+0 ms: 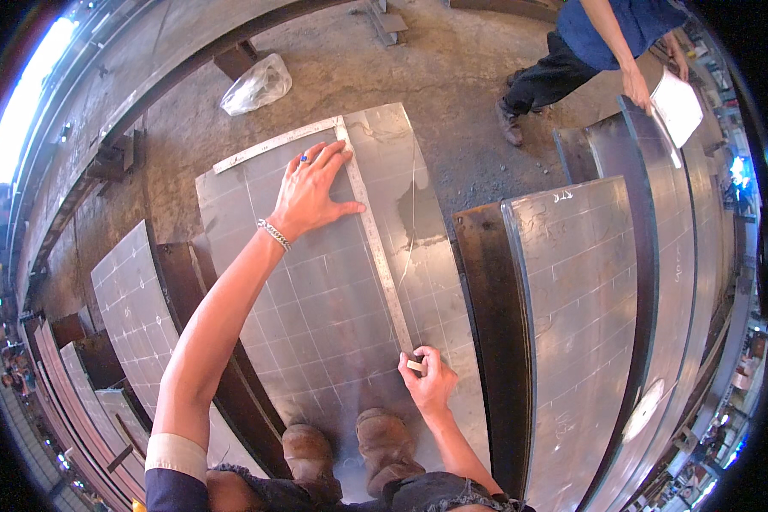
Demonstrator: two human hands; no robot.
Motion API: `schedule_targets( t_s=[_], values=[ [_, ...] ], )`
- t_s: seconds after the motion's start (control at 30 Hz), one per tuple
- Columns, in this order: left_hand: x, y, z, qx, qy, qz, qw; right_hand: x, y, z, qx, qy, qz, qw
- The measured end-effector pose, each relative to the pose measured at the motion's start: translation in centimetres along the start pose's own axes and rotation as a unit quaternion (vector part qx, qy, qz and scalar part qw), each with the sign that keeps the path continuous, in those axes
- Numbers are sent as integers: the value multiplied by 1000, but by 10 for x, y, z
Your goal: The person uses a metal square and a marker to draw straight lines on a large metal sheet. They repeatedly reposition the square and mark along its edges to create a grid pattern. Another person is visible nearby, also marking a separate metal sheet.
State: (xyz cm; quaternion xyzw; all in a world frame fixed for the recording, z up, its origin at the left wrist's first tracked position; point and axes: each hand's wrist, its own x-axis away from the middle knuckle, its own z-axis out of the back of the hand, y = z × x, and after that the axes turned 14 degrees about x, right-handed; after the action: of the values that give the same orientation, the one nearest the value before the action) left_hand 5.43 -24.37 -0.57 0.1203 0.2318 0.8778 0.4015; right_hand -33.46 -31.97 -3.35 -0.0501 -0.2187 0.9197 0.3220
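Observation:
A steel framing square (380,266) lies on a grey steel plate (307,290) marked with a grid of thin white lines. Its short arm runs along the plate's far edge; its long arm points back toward me. My left hand (309,194) is spread flat on the plate, fingertips and thumb touching the long arm near the corner. At the near end of that arm, my right hand (431,381) pinches a short, pale stick of chalk (417,367), with the fingers against the plate. A long, slightly curved white line shows right of the square.
My boots (388,444) stand on the same plate. More marked plates (576,299) on dark beams lie to the right, others (136,282) to the left. A clear plastic bag (258,85) is on the floor. A co-worker (602,43) holds white sheets (677,109) at the far right.

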Motion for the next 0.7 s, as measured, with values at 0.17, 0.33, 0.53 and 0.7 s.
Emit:
schedule_targets(
  t_s=[0.17,0.33,0.53,0.7],
  values=[
    [0,-1,-3,1,-3,4,1000,0,0,1,0,-1,3,1000],
    [0,-2,-4,1,-7,12,1000,1,1,-1,-12,1,-2,1000],
    [1,-2,-4,17,3,6,1000,0,-1,0,-13,-2,-6,1000],
    [1,-5,-6,17,8,-3,1000,1,-1,-1,-9,10,-1,1000]
  ],
)
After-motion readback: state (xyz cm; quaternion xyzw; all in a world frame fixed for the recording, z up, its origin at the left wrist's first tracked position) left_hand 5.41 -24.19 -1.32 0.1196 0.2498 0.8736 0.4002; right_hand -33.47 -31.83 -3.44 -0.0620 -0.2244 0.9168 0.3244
